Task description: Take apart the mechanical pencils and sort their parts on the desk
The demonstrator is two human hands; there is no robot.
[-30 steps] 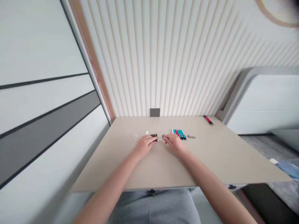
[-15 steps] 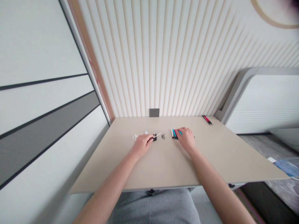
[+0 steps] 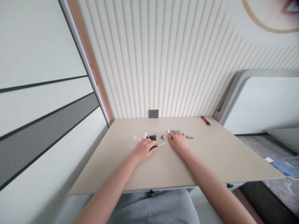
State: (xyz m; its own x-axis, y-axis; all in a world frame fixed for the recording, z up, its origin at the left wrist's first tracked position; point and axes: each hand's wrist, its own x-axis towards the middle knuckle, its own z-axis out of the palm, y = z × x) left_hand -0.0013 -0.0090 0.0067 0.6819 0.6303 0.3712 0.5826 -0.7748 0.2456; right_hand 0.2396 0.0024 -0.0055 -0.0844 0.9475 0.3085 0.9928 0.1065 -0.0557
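Broadly, a ribbed white wall panel (image 3: 168, 62) fills the back of the view, with a grey socket plate (image 3: 153, 113) set low in it just above the beige table (image 3: 210, 155). To the right of the table stands a white cabinet with a grey frame (image 3: 261, 102).

On the table the person's two bare forearms reach forward from the near edge. The left hand (image 3: 143, 149) rests on the tabletop with its fingers curled around the dark end of a thin white pen refill (image 3: 159, 145), which sticks out to the right and lies low over the surface, its tip ending just short of the right hand. The right hand (image 3: 178, 142) lies palm down with fingers spread loosely over a row of coloured pens (image 3: 174, 131); whether it grips any of them cannot be told, as the fingers cover most of the row.

Between the hands, farther back, sit a cluster of black caps (image 3: 152, 137) and a few small dark parts (image 3: 162, 137). A white pen piece (image 3: 145, 134) lies just left of the black caps, and tiny clear bits (image 3: 135, 137) lie farther left again. Small grey parts (image 3: 189, 137) sit in a line just right of the right hand. Well apart, near the far right corner, lies a red pen (image 3: 206, 120).
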